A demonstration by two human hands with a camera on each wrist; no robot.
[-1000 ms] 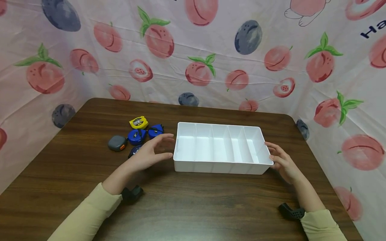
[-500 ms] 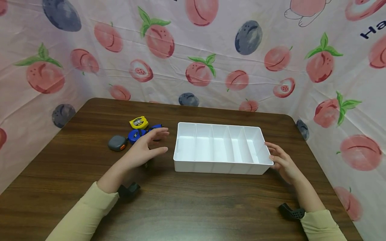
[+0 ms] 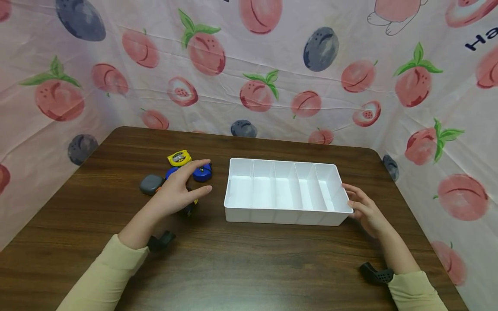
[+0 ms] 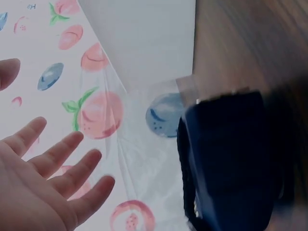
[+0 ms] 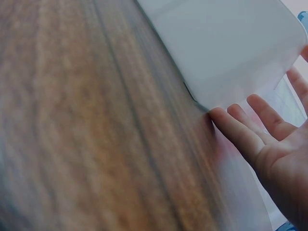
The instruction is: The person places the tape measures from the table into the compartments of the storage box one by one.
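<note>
My left hand (image 3: 171, 192) hovers with fingers spread and empty over a group of tape measures, left of the white divided box (image 3: 288, 216). Partly behind it show a yellow tape measure (image 3: 179, 158), a blue tape measure (image 3: 202, 172) and a grey rounded tape measure (image 3: 150, 185). Another blue one and a dark one (image 3: 189, 209) are mostly covered by the hand. A dark, blurred shape (image 4: 231, 163) looms close in the left wrist view. My right hand (image 3: 367, 214) touches the box's right end, its fingers (image 5: 236, 132) lightly bent along the wall.
The box has several long compartments side by side, with nothing in them. It stands on a dark wood-grain table (image 3: 272, 268). A fruit-print cloth (image 3: 218, 99) hangs behind and at both sides. Each wrist carries a black camera band (image 3: 375, 274).
My left hand has drawn away from the box's left end, moving left over the tape measures and uncovering the right blue one. The right hand and box stay in place.
</note>
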